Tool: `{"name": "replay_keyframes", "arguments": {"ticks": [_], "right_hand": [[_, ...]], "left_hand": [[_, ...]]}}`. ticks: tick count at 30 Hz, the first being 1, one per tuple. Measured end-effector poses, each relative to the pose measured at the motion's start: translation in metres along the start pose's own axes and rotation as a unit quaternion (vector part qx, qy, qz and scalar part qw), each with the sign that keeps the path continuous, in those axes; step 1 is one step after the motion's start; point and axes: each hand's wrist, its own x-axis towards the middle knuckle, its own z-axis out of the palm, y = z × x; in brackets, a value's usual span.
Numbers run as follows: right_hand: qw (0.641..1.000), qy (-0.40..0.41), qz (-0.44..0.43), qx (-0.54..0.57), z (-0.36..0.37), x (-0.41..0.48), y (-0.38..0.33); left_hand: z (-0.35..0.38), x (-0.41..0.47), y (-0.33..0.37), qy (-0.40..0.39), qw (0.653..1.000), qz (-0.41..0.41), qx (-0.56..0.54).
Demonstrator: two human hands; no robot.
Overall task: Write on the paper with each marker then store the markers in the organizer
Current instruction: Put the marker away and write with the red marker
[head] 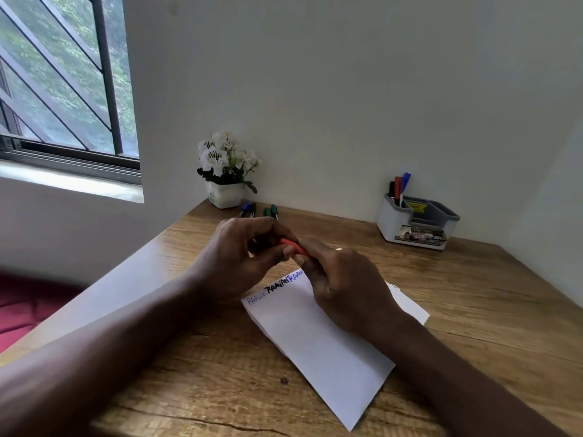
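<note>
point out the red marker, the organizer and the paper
red marker point(295, 246), head view, on the exposed red barrel
organizer point(389, 220), head view, on its white left wall
paper point(315, 348), head view, on the blank middle of the sheet

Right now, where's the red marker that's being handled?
Head view, centre: the red marker is held between the left hand and right hand, by the written end of the paper, nearer than the flower pot.

red marker point(293, 246): mostly hidden by left hand point(239, 260) and right hand point(344, 288)
writing point(277, 287) on paper point(315, 348): right end covered
organizer point(391, 220) label point(421, 236): unreadable
</note>
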Motion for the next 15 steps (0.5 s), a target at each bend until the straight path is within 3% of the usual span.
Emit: {"name": "replay_keyframes", "arguments": {"ticks": [4, 7, 12, 15], "right_hand": [[0.999, 0.041, 0.029, -0.009, -0.003, 0.004, 0.007], [0.997, 0.027, 0.065, 0.013, -0.008, 0.007, 0.019], [0.990, 0.012, 0.083, 0.114, -0.021, 0.005, 0.033], [0.981, 0.055, 0.086, 0.163, -0.023, 0.008, 0.037]], "left_hand": [[-0.001, 0.002, -0.004, 0.038, 0.999, -0.020, -0.014], [-0.003, 0.004, -0.016, 0.084, 0.994, -0.069, 0.024], [-0.005, 0.004, -0.022, 0.041, 0.981, -0.166, 0.092], [-0.004, 0.005, -0.022, 0.028, 0.974, -0.192, 0.115]]}}
